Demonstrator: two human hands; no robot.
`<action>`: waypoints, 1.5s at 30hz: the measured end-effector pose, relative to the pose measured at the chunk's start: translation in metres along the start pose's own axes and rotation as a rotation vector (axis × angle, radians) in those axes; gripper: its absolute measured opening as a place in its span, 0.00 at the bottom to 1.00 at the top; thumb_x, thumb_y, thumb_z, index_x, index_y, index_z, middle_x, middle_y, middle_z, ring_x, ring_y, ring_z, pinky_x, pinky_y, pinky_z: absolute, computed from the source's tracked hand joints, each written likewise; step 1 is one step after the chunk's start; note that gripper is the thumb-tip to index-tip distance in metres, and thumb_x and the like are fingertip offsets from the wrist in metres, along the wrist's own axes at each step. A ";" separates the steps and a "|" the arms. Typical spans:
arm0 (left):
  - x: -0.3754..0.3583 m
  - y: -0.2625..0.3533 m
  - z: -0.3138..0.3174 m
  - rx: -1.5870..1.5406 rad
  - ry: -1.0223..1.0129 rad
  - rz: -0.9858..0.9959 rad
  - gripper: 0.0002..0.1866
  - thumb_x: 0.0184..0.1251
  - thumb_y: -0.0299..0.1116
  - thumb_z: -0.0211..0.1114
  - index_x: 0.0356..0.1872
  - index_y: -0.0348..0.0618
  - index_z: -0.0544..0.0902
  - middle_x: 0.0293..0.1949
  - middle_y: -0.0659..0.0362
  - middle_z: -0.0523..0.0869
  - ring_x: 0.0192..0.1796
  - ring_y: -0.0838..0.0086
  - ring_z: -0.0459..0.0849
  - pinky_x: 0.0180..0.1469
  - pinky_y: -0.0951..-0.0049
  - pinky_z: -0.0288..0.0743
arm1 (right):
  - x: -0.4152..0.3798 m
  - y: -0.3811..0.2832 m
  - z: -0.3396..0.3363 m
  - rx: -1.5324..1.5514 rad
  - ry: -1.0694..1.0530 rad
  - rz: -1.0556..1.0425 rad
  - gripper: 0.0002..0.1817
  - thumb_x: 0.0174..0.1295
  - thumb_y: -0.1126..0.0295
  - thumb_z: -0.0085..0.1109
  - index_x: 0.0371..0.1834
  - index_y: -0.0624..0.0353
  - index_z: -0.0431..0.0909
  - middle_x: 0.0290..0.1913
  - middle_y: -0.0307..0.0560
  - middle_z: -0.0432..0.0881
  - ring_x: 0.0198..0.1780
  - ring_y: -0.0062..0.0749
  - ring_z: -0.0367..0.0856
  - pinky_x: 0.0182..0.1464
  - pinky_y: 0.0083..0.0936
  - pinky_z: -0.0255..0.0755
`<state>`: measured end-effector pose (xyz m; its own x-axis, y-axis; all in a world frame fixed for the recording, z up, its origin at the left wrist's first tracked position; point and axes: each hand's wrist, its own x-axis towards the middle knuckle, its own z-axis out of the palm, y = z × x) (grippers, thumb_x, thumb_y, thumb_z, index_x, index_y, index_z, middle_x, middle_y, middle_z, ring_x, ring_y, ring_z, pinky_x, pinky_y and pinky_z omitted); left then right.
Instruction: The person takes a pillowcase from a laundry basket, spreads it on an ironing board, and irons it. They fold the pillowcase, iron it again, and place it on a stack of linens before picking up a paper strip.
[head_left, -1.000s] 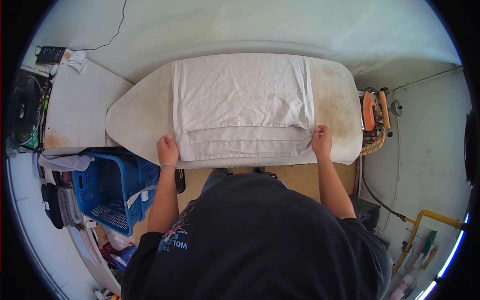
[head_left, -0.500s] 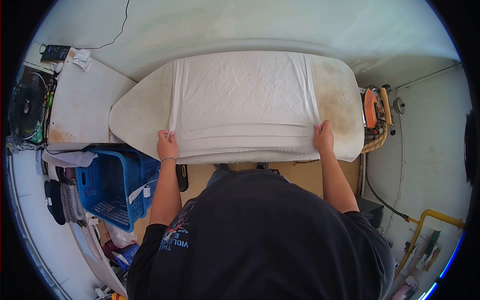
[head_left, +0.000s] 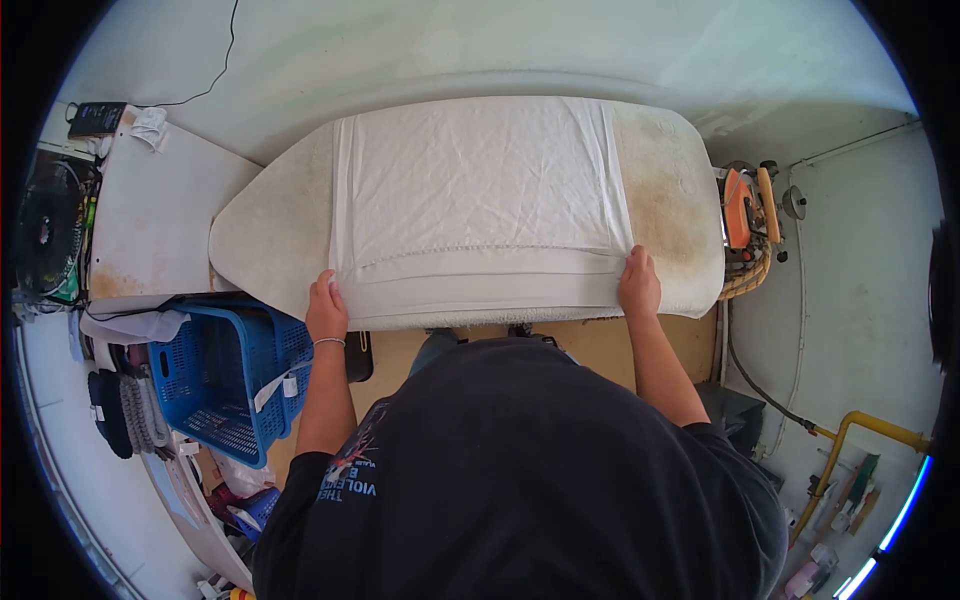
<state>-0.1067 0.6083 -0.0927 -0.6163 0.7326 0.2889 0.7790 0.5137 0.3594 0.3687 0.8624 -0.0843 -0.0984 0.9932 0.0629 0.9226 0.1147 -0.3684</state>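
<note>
A white folded cloth (head_left: 480, 200) lies flat across a padded, stained ironing board (head_left: 670, 200). My left hand (head_left: 325, 308) pinches the cloth's near left corner at the board's front edge. My right hand (head_left: 639, 285) grips the near right corner. Both hands hold the near hem taut along the front edge. The cloth shows two or three layered hems near me.
A blue plastic basket (head_left: 215, 375) stands on the floor left of me. A white side table (head_left: 155, 215) sits at the left, with a black device (head_left: 95, 118) and cable. An orange iron (head_left: 740, 210) rests right of the board. A yellow pipe (head_left: 850, 440) runs at the lower right.
The cloth has been pulled smoother and its near hem drawn toward the board's front edge. Both hands stayed on the near corners and shifted slightly toward me.
</note>
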 end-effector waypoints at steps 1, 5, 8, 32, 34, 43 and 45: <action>0.001 0.001 -0.004 0.048 -0.090 -0.042 0.13 0.73 0.35 0.51 0.56 0.51 0.74 0.43 0.50 0.80 0.42 0.51 0.82 0.40 0.55 0.76 | -0.001 0.001 0.001 -0.058 -0.042 -0.026 0.11 0.67 0.67 0.50 0.51 0.49 0.69 0.45 0.53 0.78 0.39 0.57 0.81 0.37 0.50 0.74; 0.007 0.008 -0.013 0.120 -0.154 -0.063 0.11 0.70 0.33 0.55 0.51 0.51 0.78 0.41 0.53 0.78 0.41 0.54 0.81 0.42 0.58 0.76 | -0.004 0.002 -0.006 -0.124 0.030 -0.113 0.12 0.60 0.72 0.54 0.48 0.47 0.76 0.43 0.48 0.76 0.39 0.50 0.81 0.38 0.45 0.75; 0.015 0.002 -0.018 0.149 0.010 0.129 0.11 0.66 0.32 0.59 0.49 0.51 0.79 0.41 0.55 0.77 0.39 0.58 0.81 0.41 0.59 0.75 | 0.001 0.010 -0.017 -0.217 0.153 -0.243 0.13 0.56 0.75 0.56 0.44 0.48 0.79 0.44 0.45 0.76 0.40 0.44 0.80 0.40 0.39 0.75; 0.079 0.028 -0.005 -0.063 -0.343 0.538 0.11 0.54 0.26 0.64 0.39 0.53 0.85 0.35 0.62 0.83 0.29 0.64 0.83 0.31 0.66 0.78 | 0.046 -0.006 -0.014 0.035 -0.165 -0.685 0.12 0.50 0.73 0.62 0.39 0.49 0.82 0.40 0.38 0.81 0.43 0.37 0.81 0.45 0.33 0.76; 0.076 0.025 -0.005 -0.024 -0.342 0.565 0.14 0.53 0.26 0.64 0.42 0.54 0.84 0.36 0.63 0.82 0.31 0.65 0.83 0.32 0.66 0.78 | 0.046 -0.004 -0.014 0.046 -0.173 -0.686 0.13 0.50 0.73 0.61 0.40 0.48 0.83 0.39 0.38 0.80 0.44 0.37 0.80 0.45 0.32 0.76; 0.049 0.040 -0.026 0.064 -0.222 0.587 0.15 0.55 0.28 0.62 0.44 0.54 0.85 0.44 0.59 0.83 0.52 0.65 0.80 0.59 0.56 0.66 | 0.025 -0.004 -0.021 0.128 -0.184 -0.699 0.17 0.51 0.75 0.57 0.46 0.55 0.82 0.47 0.49 0.76 0.54 0.46 0.74 0.59 0.42 0.69; 0.049 0.058 -0.014 -0.005 -0.200 0.559 0.14 0.57 0.30 0.62 0.46 0.52 0.85 0.50 0.58 0.83 0.59 0.64 0.78 0.65 0.49 0.60 | 0.026 -0.013 -0.018 0.113 -0.113 -0.692 0.17 0.52 0.75 0.56 0.47 0.55 0.81 0.49 0.49 0.76 0.57 0.47 0.73 0.62 0.46 0.66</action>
<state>-0.0932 0.6682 -0.0451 -0.0789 0.9616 0.2629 0.9784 0.0241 0.2055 0.3610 0.8863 -0.0615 -0.6914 0.6872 0.2229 0.5907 0.7153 -0.3733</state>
